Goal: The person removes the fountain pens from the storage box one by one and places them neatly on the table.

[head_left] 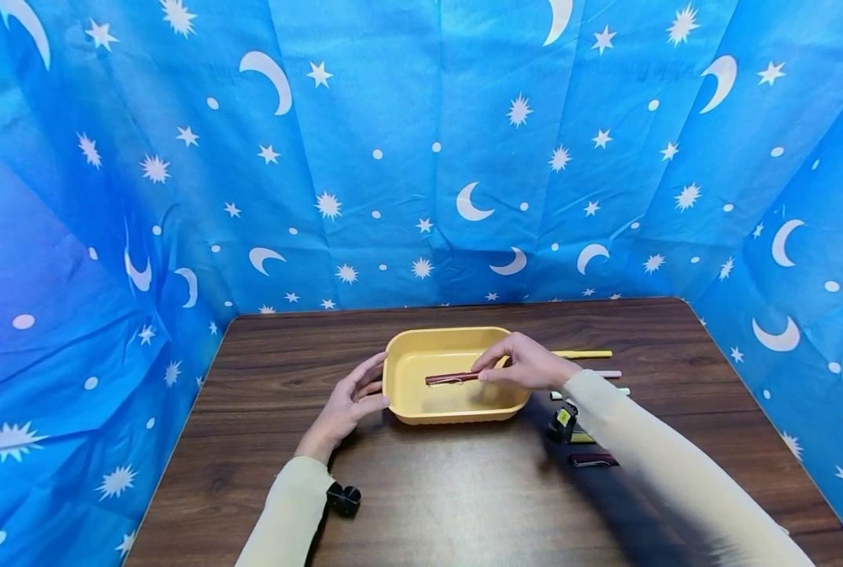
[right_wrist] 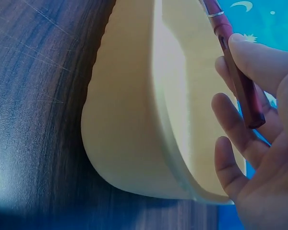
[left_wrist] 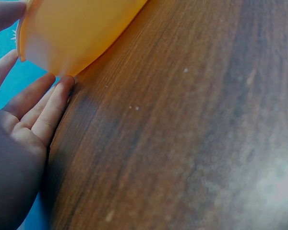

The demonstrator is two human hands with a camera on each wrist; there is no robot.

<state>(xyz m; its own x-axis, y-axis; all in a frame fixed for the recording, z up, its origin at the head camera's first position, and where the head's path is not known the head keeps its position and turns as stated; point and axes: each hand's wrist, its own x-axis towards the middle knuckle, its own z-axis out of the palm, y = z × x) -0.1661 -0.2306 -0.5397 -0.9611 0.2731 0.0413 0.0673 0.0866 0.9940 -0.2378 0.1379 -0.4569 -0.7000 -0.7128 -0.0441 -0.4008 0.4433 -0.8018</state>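
Note:
A yellow plastic tray (head_left: 421, 413) with rounded corners stands on the table. My right hand (head_left: 523, 364) is over its right part, pinching a dark red pen (head_left: 452, 379) between thumb and fingers. The pen's clip end points left above the tray floor. In the right wrist view the thumb presses the red pen (right_wrist: 242, 88) near its middle, the other fingers loosely bent behind it. At the tray's left end, my left hand (head_left: 346, 405) touches the outer wall with fairly straight fingers. The left wrist view shows those fingertips (left_wrist: 65, 84) low against the tray wall (left_wrist: 81, 33).
Right of the tray lie a yellow pen (head_left: 591, 354), a white pen (head_left: 611, 374) and another pale pen (head_left: 557, 395), partly behind the right sleeve. Nearer lies a dark pen (head_left: 591, 460). Black cameras are strapped on both wrists. A blue curtain (head_left: 393, 181) surrounds the wooden table (head_left: 421, 496).

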